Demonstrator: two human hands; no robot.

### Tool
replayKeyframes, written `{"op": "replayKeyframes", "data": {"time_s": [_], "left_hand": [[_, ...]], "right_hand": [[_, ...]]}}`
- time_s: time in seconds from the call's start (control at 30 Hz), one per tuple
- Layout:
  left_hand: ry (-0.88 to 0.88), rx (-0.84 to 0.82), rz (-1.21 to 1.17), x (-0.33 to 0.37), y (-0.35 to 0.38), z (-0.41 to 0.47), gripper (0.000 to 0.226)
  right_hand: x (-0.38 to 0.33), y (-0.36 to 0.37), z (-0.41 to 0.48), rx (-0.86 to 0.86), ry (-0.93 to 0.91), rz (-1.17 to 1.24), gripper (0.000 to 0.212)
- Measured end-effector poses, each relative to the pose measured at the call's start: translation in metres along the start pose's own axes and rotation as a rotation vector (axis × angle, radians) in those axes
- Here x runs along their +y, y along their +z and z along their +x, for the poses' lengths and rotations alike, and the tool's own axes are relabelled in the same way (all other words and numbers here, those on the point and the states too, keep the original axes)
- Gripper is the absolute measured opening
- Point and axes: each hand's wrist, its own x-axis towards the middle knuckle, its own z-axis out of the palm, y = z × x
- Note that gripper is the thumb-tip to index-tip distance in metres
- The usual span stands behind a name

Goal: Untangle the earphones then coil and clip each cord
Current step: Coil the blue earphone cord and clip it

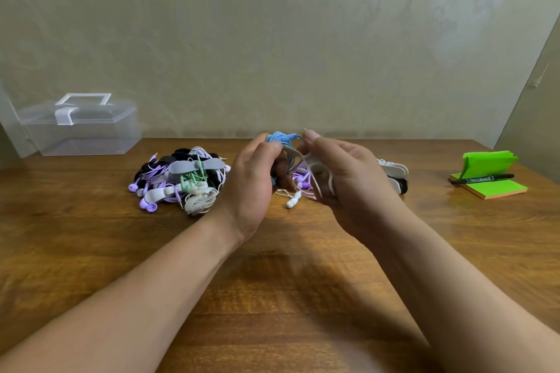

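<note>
Both hands are raised just above the tabletop (pixel 272 297), close together, so the work sits in plain sight. The left hand (pixel 254 179) has its fingers curled round a bundle of blue cord (pixel 280 137), gripping it so the loops probably cannot spring apart. The top of the coil pokes out above the thumb, and a little blue shows below the fist. The right hand (pixel 342 172) pinches a white clip (pixel 315 165) between thumb and forefinger, its other fingers loosely bent behind, and the clip's strap touches the coil's side. Judging by that, the clip is being wrapped round the cord and is not yet closed. The cord lies between the two thumbs, mostly inside the left fist. Whether the clip fully circles it cannot be told, since the hands hide the far side. To the left rests a pile (pixel 181 182) of purple, black, green and white earphones, some already banded. A loose white earbud (pixel 293 200) lies under the hands. Spare clips (pixel 394 169) wait just behind the right hand, within easy reach. Farther off stand a clear box (pixel 81 127) and green notes (pixel 491 182) with a marker (pixel 485 178).
</note>
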Motion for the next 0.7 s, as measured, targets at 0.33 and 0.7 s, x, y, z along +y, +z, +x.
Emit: {"op": "replayKeyframes", "data": {"time_s": [0.33, 0.7], "left_hand": [[0.152, -0.075, 0.324, 0.005, 0.008, -0.015, 0.037], [0.550, -0.087, 0.551, 0.008, 0.009, -0.020, 0.019]], "right_hand": [[-0.005, -0.004, -0.002, 0.023, 0.050, -0.132, 0.046], [-0.014, -0.012, -0.005, 0.154, -0.323, -0.308, 0.029]]}}
